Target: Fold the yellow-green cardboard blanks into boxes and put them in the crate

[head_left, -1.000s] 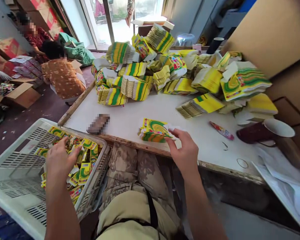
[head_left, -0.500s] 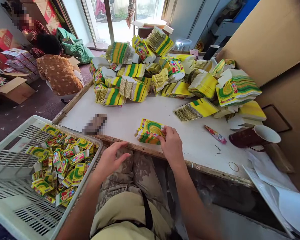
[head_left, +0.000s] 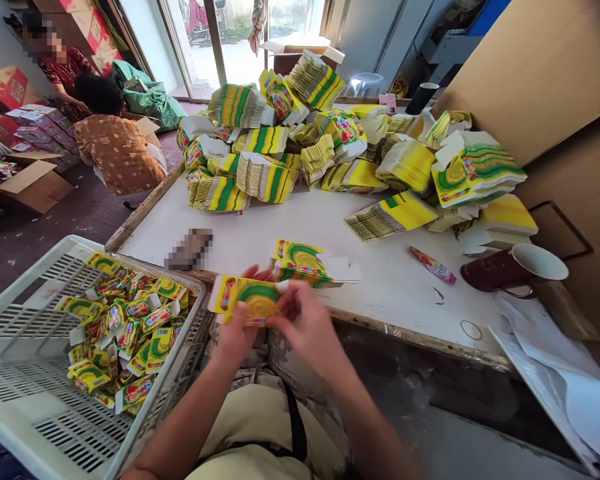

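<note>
Both hands are closed on one small yellow and green carton (head_left: 256,300) in front of my body, just off the table's front edge. My left hand (head_left: 241,330) grips its left part, fingers behind and thumb on the front. At its right end, my right hand (head_left: 300,317) pinches the carton, slightly blurred. Just beyond lies a small stack of flat cartons (head_left: 303,261) on the white table (head_left: 230,233), white flaps pointing right. Many bundles of flat cartons (head_left: 267,177) are heaped across the back of the table.
A white plastic crate (head_left: 40,393) with many small cartons (head_left: 130,333) stands at the left. On the table's right are a dark mug (head_left: 495,270), a small tube-shaped packet (head_left: 433,265) and a rubber band (head_left: 471,330). Two people (head_left: 117,150) sit at the back left.
My right hand has moved left and nearer my body with a carton from the stack. My left hand has moved right and closed on it. The stack now shows white flaps at its right.
</note>
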{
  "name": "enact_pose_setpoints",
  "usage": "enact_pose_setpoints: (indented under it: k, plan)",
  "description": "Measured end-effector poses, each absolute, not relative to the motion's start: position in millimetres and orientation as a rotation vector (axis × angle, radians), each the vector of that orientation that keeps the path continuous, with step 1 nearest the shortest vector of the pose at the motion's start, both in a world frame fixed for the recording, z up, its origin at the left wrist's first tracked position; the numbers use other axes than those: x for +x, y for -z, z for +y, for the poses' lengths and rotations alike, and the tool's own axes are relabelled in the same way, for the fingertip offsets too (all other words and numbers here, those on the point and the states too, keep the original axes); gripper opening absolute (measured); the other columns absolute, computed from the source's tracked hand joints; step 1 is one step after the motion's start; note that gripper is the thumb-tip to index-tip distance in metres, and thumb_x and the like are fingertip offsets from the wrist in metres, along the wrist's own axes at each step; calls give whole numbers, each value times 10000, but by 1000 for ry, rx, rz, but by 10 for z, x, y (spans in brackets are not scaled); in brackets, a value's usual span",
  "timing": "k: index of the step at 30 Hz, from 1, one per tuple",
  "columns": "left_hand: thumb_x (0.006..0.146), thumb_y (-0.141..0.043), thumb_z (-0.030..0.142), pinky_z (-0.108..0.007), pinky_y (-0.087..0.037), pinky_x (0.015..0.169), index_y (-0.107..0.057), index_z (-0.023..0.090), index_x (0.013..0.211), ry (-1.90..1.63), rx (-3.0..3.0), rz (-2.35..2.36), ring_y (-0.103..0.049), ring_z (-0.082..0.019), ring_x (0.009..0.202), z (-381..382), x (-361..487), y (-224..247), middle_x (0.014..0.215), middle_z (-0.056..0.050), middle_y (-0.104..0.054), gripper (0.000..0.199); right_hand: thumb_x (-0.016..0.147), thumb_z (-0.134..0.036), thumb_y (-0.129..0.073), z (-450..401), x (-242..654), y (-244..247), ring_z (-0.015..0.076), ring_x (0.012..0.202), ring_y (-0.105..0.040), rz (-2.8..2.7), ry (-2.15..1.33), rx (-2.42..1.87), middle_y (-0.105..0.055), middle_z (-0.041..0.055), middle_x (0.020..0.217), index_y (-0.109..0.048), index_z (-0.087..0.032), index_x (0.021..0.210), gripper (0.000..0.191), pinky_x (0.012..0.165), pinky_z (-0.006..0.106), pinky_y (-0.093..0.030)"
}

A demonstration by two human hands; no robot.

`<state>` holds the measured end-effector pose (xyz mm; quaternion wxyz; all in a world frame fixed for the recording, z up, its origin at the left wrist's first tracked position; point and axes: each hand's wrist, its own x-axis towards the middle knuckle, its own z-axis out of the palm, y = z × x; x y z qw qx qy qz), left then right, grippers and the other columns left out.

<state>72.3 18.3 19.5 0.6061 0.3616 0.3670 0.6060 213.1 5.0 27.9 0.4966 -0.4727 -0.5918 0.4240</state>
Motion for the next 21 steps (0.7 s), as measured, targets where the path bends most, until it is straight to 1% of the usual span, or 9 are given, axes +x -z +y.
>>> enact_pose_setpoints:
  k: [1, 3, 5, 7, 9, 12, 14, 16, 21]
  plan:
    - [749, -640, 672, -397, -532, 865, -646, 210, 985, -1502, 736, 813, -657, -237, 914, 202, 761, -248, 906, -69, -668, 519, 838, -219, -663, -23, 2040, -280, 136, 711, -594, -1416, -1097, -1086, -600, -14, 846, -502, -239, 1084, 295, 657, 260, -521]
    - [780, -582, 682, -350, -533, 777, -615, 210, 907, -1623, 622, 740, -616, -193, 796, 252, 795, -355, 797, -34, -590, 490, 841, -213, -670, -130, 1897, -270, 148, 777, -596, -1418, -1118, -1020, -606, 9, 922, -510, -241, 1132, 334, 707, 280, -532]
    - [766, -605, 670, -293, -505, 671, -568, 200, 822, -1693, 595, 720, -531, -141, 657, 298, 787, -421, 704, 3, -488, 475, 821, -228, -709, -180, 1808, -257, 181, 894, -588, -1475, -1044, -1002, -595, 37, 1008, -546, -243, 1138, 357, 790, 322, -529]
    - [724, -639, 699, -257, -463, 600, -526, 198, 780, -1727, 609, 760, -451, -110, 585, 310, 763, -415, 668, 26, -427, 517, 798, -236, -738, -186, 1764, -233, 196, 922, -570, -1518, -976, -1009, -576, 41, 1014, -583, -239, 1106, 345, 798, 333, -520]
    - [669, -629, 781, -256, -454, 585, -513, 205, 784, -1700, 646, 851, -438, -112, 587, 277, 741, -345, 678, 25, -435, 599, 783, -217, -741, -168, 1752, -195, 173, 821, -557, -1497, -969, -1034, -555, 15, 930, -597, -236, 1074, 325, 716, 303, -510]
    - [607, -525, 903, -286, -480, 627, -550, 221, 858, -1607, 759, 1019, -485, -148, 669, 181, 724, -208, 763, -8, -505, 727, 791, -181, -708, -147, 1775, -141, 139, 691, -523, -1436, -1004, -1080, -511, -25, 818, -600, -236, 1018, 257, 617, 263, -474]
    - [596, -484, 926, -294, -487, 648, -575, 227, 922, -1591, 860, 1073, -499, -162, 711, 127, 718, -147, 818, -24, -534, 777, 812, -170, -679, -159, 1793, -136, 137, 682, -524, -1462, -989, -1080, -514, -24, 809, -604, -234, 1001, 213, 604, 257, -466]
    - [582, -501, 922, -287, -477, 637, -576, 230, 951, -1630, 929, 1070, -487, -156, 698, 103, 713, -127, 819, -18, -530, 789, 848, -155, -632, -198, 1782, -155, 142, 707, -541, -1542, -959, -1053, -542, -7, 838, -605, -231, 1027, 197, 624, 258, -474]
    - [557, -559, 893, -271, -422, 572, -559, 225, 911, -1693, 906, 1051, -422, -128, 610, 116, 679, -182, 748, 10, -483, 756, 927, -123, -482, -279, 1682, -202, 165, 806, -595, -1619, -886, -1027, -603, 45, 912, -596, -216, 980, 157, 690, 267, -499]
